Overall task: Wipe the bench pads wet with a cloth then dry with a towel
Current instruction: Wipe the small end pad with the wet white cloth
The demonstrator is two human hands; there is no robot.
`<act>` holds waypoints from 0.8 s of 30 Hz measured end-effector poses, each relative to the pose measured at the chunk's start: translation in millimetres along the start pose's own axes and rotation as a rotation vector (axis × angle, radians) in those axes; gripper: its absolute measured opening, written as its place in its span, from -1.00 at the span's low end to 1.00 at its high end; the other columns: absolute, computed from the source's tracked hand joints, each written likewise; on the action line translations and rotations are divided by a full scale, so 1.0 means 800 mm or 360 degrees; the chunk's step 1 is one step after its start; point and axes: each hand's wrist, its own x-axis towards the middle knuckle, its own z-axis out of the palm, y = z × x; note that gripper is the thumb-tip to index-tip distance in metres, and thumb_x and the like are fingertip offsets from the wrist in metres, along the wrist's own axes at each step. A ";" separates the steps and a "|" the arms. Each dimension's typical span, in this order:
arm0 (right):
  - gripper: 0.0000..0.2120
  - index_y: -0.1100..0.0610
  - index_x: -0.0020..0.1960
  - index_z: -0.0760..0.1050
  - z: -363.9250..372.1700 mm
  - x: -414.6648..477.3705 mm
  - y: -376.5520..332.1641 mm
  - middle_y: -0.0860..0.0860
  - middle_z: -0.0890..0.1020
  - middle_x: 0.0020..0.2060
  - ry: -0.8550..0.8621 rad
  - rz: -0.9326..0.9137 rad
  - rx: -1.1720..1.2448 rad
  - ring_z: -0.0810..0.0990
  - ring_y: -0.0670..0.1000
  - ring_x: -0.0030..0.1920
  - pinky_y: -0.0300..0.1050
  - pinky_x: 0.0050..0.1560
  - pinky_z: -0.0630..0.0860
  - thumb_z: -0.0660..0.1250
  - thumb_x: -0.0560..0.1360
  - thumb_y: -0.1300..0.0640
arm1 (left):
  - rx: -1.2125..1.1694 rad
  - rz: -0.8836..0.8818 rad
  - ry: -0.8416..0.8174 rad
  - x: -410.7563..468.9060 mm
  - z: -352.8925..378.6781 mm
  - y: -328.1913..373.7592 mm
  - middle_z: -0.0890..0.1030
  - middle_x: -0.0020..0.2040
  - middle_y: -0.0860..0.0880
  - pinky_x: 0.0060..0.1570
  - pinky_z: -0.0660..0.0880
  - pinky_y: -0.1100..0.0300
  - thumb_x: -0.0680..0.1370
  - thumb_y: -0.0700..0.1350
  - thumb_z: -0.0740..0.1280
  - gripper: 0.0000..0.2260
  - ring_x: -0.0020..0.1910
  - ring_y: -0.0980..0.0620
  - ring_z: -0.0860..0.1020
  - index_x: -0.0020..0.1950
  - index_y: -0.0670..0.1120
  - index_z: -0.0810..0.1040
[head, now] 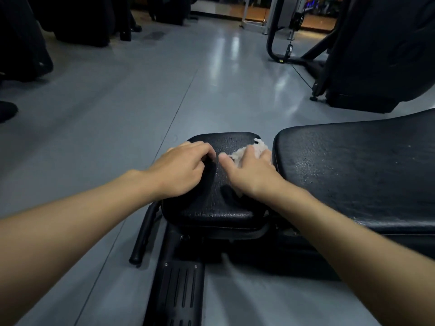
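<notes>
**You're wiping the seat pad with the cloth, and no towel is in view.**
There are two pads. The long back pad [353, 165] sits to the right, and the smaller seat pad [219, 203] just beside it is the one under you. Both of your hands are on it. Your left hand [181, 170] has its grip curled over the seat pad's left edge, probably to brace you. Your right hand [251, 172] keeps its grip spread flat, pressing the single white cloth [257, 145] down near the far right corner so that it drags rather than bunches. Its thumb is out to the side.
</notes>
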 end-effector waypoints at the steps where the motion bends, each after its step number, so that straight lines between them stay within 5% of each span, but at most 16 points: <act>1: -0.20 0.15 0.59 0.04 -0.001 0.013 -0.001 0.27 -0.02 0.54 0.0021 0.0007 0.0018 0.15 0.37 0.50 0.16 0.50 0.15 0.07 0.57 -0.36 | -0.0038 -0.0040 0.0010 0.005 -0.003 0.000 0.57 0.18 0.07 0.22 0.38 0.11 0.56 -0.30 0.11 -0.64 0.19 0.04 0.48 0.24 -0.01 0.52; 6: -0.36 0.21 0.51 0.15 0.003 0.035 0.009 0.29 0.05 0.52 0.0100 -0.0108 0.0017 0.13 0.37 0.49 0.18 0.50 0.12 0.09 0.62 -0.21 | -0.0350 -0.0040 0.0106 0.068 -0.020 0.011 0.59 0.21 0.04 0.21 0.38 0.22 0.60 -0.28 0.13 -0.66 0.20 0.08 0.51 0.28 -0.04 0.53; 12: -0.42 0.26 0.57 0.09 -0.005 0.039 0.013 0.25 0.01 0.57 0.0160 -0.0432 -0.0096 -0.13 0.20 0.57 0.16 0.56 -0.12 0.05 0.65 -0.02 | -0.0629 0.0052 -0.0313 0.146 -0.005 0.038 0.53 0.38 0.06 0.44 0.26 0.23 0.53 0.01 0.12 -0.55 0.38 0.14 0.44 0.39 0.01 0.52; 14: -0.44 0.19 0.52 0.30 0.000 0.028 0.013 0.20 0.21 0.55 0.0301 -0.0492 -0.0227 0.01 0.26 0.57 0.26 0.55 -0.04 -0.03 0.60 -0.01 | -0.0526 0.0205 -0.0479 0.153 0.009 0.043 0.46 0.46 0.02 0.45 0.16 0.31 0.65 -0.02 0.10 -0.58 0.46 0.13 0.35 0.47 -0.06 0.44; 17: -0.50 0.16 0.26 0.55 0.009 0.008 0.009 0.15 0.48 0.37 0.0672 -0.0318 -0.0317 0.35 0.28 0.45 0.31 0.44 0.24 0.01 0.47 0.04 | -0.0344 0.0397 -0.0551 0.161 0.019 0.031 0.43 0.48 0.03 0.49 0.17 0.13 0.64 0.11 -0.04 -0.48 0.48 0.07 0.30 0.52 -0.05 0.39; 20: -0.70 0.20 0.12 0.48 0.006 0.000 0.003 0.16 0.52 0.09 0.1069 -0.0049 -0.0261 0.52 0.23 0.05 0.15 0.05 0.44 0.15 0.48 0.08 | -0.0089 0.0570 -0.0477 0.166 0.022 0.014 0.42 0.45 0.07 0.43 0.26 0.03 0.68 0.10 0.02 -0.57 0.45 0.05 0.31 0.50 0.01 0.39; 24: -0.55 0.20 0.28 0.42 0.009 0.007 -0.004 0.09 0.53 0.11 0.0933 0.0008 -0.0471 0.51 0.13 0.05 0.12 0.13 0.39 0.13 0.57 -0.11 | 0.0077 0.0340 -0.0191 0.151 0.026 -0.023 0.49 0.23 -0.04 0.23 0.40 -0.03 0.67 0.06 0.04 -0.62 0.25 -0.08 0.46 0.34 -0.09 0.46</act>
